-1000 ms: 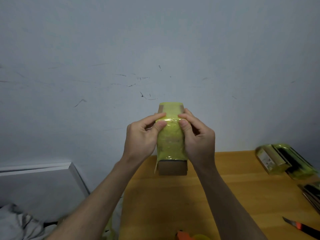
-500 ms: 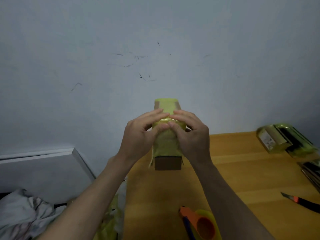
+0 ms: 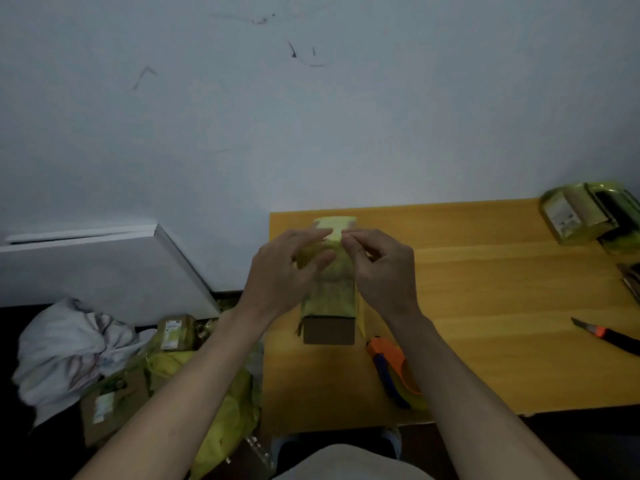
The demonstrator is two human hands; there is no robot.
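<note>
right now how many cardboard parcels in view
4: one parcel in the left hand and right hand, one at the table's far right, two on the floor at left; more may be hidden.

1 head camera looks forward-down, close above box (image 3: 329,306).
</note>
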